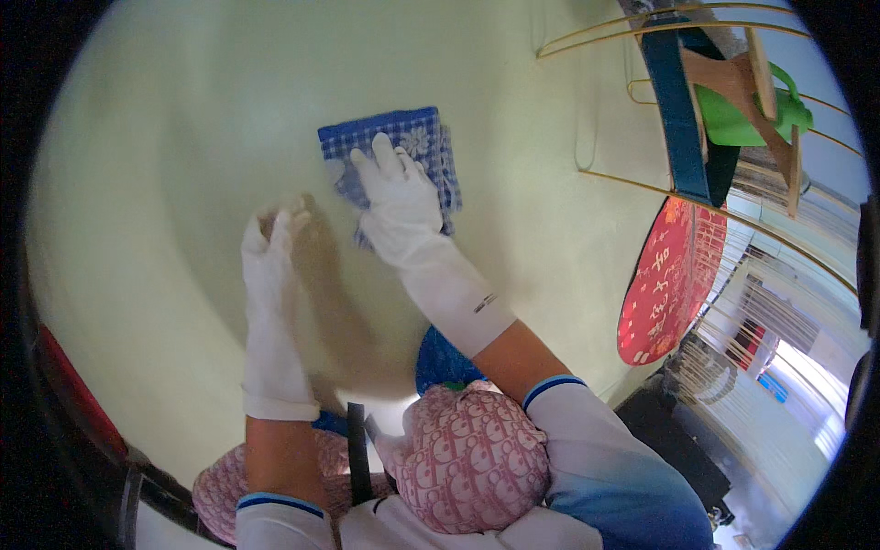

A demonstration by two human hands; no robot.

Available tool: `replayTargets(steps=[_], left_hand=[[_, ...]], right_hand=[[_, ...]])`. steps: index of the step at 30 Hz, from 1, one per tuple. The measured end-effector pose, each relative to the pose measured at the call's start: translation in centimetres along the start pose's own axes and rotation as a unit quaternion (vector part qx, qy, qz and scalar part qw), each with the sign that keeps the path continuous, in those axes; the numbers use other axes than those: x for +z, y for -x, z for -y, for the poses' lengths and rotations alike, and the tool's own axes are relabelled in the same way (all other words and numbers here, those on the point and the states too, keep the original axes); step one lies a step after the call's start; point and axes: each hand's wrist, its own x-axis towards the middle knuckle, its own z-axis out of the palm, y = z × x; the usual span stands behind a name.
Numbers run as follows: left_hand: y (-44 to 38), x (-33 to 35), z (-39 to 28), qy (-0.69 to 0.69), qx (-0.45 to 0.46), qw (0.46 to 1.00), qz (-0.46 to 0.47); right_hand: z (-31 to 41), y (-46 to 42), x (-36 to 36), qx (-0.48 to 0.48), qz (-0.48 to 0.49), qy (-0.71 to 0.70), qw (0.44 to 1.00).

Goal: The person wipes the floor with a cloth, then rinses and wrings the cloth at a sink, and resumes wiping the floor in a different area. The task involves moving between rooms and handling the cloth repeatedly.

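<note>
A blue-and-white checked cloth (416, 141) with a flower pattern lies folded against a pale green wall-like surface (227, 124). My right hand (402, 189), in a long white rubber glove, presses flat on it with the fingers apart. To its left, my left hand (275, 230) wears a matching glove and is raised near the surface, fingers curled, with nothing visible in it. The fingertips of the left hand are slightly blurred, and whether they touch the surface cannot be told.
Gold wire rack (749, 223) at the upper right, with a green plastic watering can (732, 117) behind a dark blue panel (677, 110). A red round decoration (670, 282) bearing writing hangs below. A red edge (82, 392) runs along the lower left.
</note>
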Motion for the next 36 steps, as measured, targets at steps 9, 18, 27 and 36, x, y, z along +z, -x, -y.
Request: replayTargets(steps=[9,18,27,36], left_hand=[[-5.7,1.6,-2.4,-0.189,0.073,0.972,0.121],[-6.8,11.7,-5.8,-0.616,-0.008,0.766,0.182],[-7.6,13.9,-7.3,-0.68,-0.111,0.707,0.161],[-7.0,14.2,-8.2,-0.671,-0.122,0.716,0.149]], right_hand=[[-8.2,2.6,-10.1,0.393,-0.319,-0.49,0.71],[-20.9,-12.8,-17.7,0.356,-0.423,-0.1,0.827],[-32.6,-21.6,-19.3,0.266,-0.356,0.192,0.875],[-26.3,-12.4,-15.1,0.203,-0.268,0.052,0.94]])
